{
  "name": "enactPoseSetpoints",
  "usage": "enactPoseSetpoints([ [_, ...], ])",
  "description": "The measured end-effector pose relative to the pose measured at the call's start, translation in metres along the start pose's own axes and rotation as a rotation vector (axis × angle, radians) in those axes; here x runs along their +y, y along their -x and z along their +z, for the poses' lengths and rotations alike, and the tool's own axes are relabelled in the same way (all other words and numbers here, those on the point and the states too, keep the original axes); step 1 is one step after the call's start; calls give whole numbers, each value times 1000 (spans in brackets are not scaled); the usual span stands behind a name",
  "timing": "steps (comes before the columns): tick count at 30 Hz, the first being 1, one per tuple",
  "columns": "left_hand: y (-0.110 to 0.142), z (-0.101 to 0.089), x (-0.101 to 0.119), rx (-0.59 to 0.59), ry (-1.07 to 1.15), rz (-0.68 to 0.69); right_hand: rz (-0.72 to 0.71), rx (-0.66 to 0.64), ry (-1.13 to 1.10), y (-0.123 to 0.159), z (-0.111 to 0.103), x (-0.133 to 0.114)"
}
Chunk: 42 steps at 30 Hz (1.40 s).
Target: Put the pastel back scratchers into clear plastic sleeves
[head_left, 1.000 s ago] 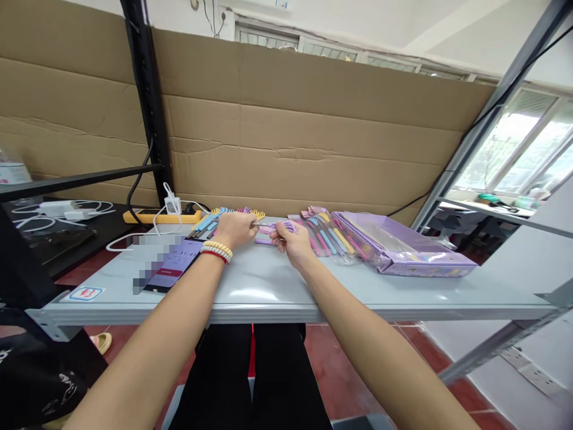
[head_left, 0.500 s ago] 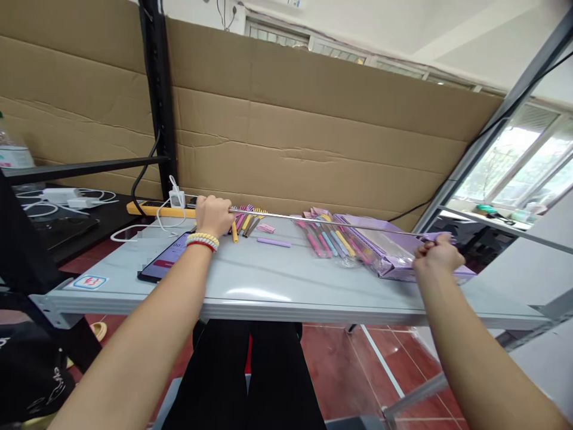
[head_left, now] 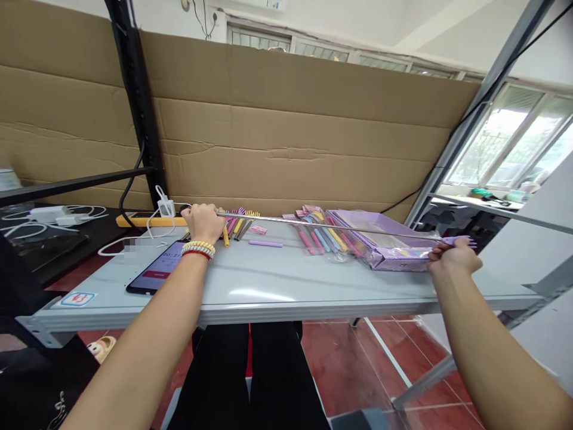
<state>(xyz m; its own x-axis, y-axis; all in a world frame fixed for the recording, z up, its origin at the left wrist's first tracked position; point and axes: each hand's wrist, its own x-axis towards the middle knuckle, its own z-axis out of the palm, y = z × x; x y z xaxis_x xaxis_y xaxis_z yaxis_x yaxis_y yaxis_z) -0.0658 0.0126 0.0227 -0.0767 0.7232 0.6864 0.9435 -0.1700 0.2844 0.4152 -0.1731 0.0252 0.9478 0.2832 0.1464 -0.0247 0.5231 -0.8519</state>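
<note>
A long thin metal rod of a telescopic back scratcher (head_left: 331, 226) stretches across the table, pulled far out. My left hand (head_left: 205, 223) is closed round its left end, wearing beaded bracelets at the wrist. At the other end, my right hand (head_left: 454, 257) grips just below the purple claw head (head_left: 463, 241), whose prongs stick out past the fingers. Just right of my left hand lie several back scratchers (head_left: 239, 222) with coloured claws. A purple stick (head_left: 265, 243) and a small pink packet (head_left: 258, 230) rest nearby. Beneath the rod are several bagged back scratchers (head_left: 320, 233).
A purple box (head_left: 389, 260) with clear wrapping sits at the right. Near my left forearm lies a phone (head_left: 154, 269). Behind it are a yellow power strip (head_left: 147, 221) and a white charger (head_left: 166, 207). Cardboard (head_left: 286, 131) walls the back; metal posts flank the table.
My right hand has moved further right, and the rod's span between my hands is slightly longer. The camera view has shifted a little. Both hands keep their hold.
</note>
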Motion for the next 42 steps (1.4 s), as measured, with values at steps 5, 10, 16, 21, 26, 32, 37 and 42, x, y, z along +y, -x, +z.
enactPoseSetpoints([
  [5,11,-5,31,-193,-51,138,15,-87,-109,80,76,10],
  [10,24,-3,51,-273,39,187,99,-655,-70,191,171,58],
  [16,29,6,50,-303,359,210,389,-1151,-113,226,195,89],
  [21,37,23,54,-355,611,356,380,-977,-94,203,187,90],
  [26,37,34,46,-620,277,544,301,-606,-112,178,181,82],
  [32,32,29,45,-456,436,351,263,-490,-167,177,179,78],
  [37,32,25,48,-416,555,382,270,-620,-131,183,182,82],
  [42,33,24,48,-436,543,426,299,-693,-93,185,185,86],
])
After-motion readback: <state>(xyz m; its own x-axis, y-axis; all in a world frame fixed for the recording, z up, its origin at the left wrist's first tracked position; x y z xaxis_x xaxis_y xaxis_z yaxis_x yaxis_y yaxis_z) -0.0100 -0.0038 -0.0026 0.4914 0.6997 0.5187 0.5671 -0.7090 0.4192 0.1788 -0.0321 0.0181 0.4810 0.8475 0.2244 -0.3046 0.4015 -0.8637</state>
